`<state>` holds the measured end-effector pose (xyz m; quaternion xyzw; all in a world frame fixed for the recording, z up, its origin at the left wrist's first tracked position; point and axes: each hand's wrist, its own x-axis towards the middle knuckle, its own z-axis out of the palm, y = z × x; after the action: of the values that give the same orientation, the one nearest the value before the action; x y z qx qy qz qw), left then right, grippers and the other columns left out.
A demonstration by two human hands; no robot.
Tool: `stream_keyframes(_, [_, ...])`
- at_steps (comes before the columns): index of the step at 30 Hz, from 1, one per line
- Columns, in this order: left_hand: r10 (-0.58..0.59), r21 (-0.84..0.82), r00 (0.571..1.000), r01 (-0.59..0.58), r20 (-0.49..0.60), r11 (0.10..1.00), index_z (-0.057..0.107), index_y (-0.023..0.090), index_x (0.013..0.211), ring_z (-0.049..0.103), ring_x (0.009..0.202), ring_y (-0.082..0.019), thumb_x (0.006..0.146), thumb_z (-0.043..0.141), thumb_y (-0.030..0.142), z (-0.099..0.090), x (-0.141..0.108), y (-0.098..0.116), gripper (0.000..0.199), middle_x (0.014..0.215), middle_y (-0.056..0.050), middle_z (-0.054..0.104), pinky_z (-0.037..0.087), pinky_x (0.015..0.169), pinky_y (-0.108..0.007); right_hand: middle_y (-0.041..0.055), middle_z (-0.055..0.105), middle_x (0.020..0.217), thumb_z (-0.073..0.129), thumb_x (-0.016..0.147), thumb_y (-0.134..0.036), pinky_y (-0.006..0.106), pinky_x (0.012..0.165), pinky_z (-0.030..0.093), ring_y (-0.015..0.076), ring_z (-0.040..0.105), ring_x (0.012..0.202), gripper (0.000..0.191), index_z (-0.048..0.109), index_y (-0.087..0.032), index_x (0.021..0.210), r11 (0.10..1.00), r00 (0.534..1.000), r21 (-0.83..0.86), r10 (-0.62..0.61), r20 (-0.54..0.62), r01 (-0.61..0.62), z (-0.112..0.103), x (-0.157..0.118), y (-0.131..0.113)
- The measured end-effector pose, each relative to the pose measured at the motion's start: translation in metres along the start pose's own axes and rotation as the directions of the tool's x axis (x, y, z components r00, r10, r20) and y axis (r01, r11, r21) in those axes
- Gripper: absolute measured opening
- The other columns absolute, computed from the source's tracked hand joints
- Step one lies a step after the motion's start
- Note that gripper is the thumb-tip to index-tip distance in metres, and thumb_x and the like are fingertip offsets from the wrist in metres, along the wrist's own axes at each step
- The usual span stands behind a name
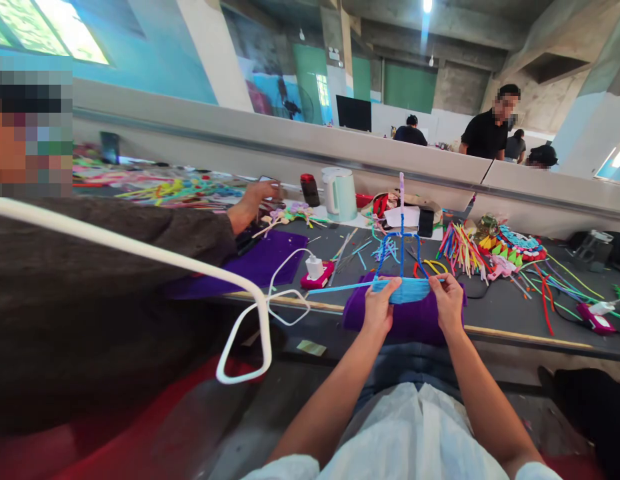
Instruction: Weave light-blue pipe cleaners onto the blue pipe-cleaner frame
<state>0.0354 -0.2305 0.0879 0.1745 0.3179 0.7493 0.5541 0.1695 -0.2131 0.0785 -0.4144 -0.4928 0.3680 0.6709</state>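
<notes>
Between my two hands is a pipe cleaner frame (402, 248), dark blue with an upright stem that turns pale at the tip. Light blue pipe cleaners (409, 291) lie in close rows across its lower part. My left hand (379, 308) pinches the left edge, where one loose light blue strand (340, 287) sticks out to the left. At the right edge, the fingers of my right hand (448, 300) are closed on the same piece. Below it lies a purple cloth (415, 323) at the table's front edge.
Scissors with orange-yellow handles (434, 267) lie behind the frame. A pink power socket (317, 274) with a white charger stands left. Colourful pipe cleaners (463, 250) spread to the right, near a pale kettle (340, 193). A co-worker's hand (253, 203) reaches over the table at left.
</notes>
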Motion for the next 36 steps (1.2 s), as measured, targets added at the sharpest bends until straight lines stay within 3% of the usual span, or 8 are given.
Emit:
stream_keyframes(9, [-0.025,-0.004,1.0,0.025,0.012,1.0,0.061,0.014,0.067,0.06,0.051,-0.011,0.047,0.084,0.019,0.001,-0.002,0.002,0.031,0.058,0.003,0.065,0.049,0.058,-0.025,-0.0048,0.051,0.058,0.069,0.072,-0.041,0.021,0.049,0.027,0.0087,0.038,0.051,0.026,0.059,-0.017,0.075,1.0,0.996,0.016,-0.003,0.086,0.002,-0.006,-0.003,-0.013])
stream_keyframes(16, [-0.041,0.105,0.985,0.023,0.169,0.994,0.063,0.014,0.074,0.06,0.056,-0.011,0.054,0.082,0.025,-0.005,-0.002,0.009,0.03,0.064,0.002,0.065,0.048,0.061,-0.024,-0.004,0.054,0.06,0.069,0.072,-0.039,0.021,0.049,0.028,0.0087,0.039,0.051,0.024,0.06,-0.017,0.075,0.999,0.999,0.045,-0.023,0.025,0.022,-0.009,-0.005,-0.018])
stream_keyframes(23, [0.045,0.273,0.968,-0.114,0.247,0.955,0.063,0.017,0.083,0.057,0.056,-0.011,0.066,0.074,0.041,-0.012,-0.004,0.017,0.032,0.065,0.002,0.061,0.043,0.054,-0.02,-0.0031,0.057,0.063,0.072,0.07,-0.037,0.021,0.052,0.031,0.0092,0.043,0.055,0.024,0.06,-0.017,0.074,0.992,0.998,0.117,-0.053,-0.041,0.057,-0.012,-0.004,-0.026])
stream_keyframes(28, [0.047,0.307,0.971,-0.121,0.236,0.944,0.066,0.015,0.087,0.06,0.059,-0.013,0.071,0.068,0.048,-0.02,0.0,0.018,0.036,0.067,-0.002,0.065,0.043,0.051,-0.021,-0.0029,0.059,0.063,0.073,0.069,-0.037,0.022,0.054,0.034,0.0094,0.046,0.055,0.025,0.061,-0.016,0.075,0.992,0.996,0.111,-0.06,-0.07,0.068,-0.015,-0.002,-0.027])
stream_keyframes(36, [-0.027,0.219,0.972,-0.025,0.231,0.975,0.069,0.014,0.086,0.066,0.069,-0.019,0.068,0.071,0.041,-0.014,-0.007,0.029,0.031,0.081,-0.007,0.071,0.051,0.056,-0.026,-0.0041,0.053,0.061,0.073,0.069,-0.039,0.022,0.056,0.035,0.0093,0.046,0.057,0.026,0.059,-0.016,0.073,0.99,0.989,0.114,-0.074,-0.127,0.089,-0.016,-0.001,-0.027])
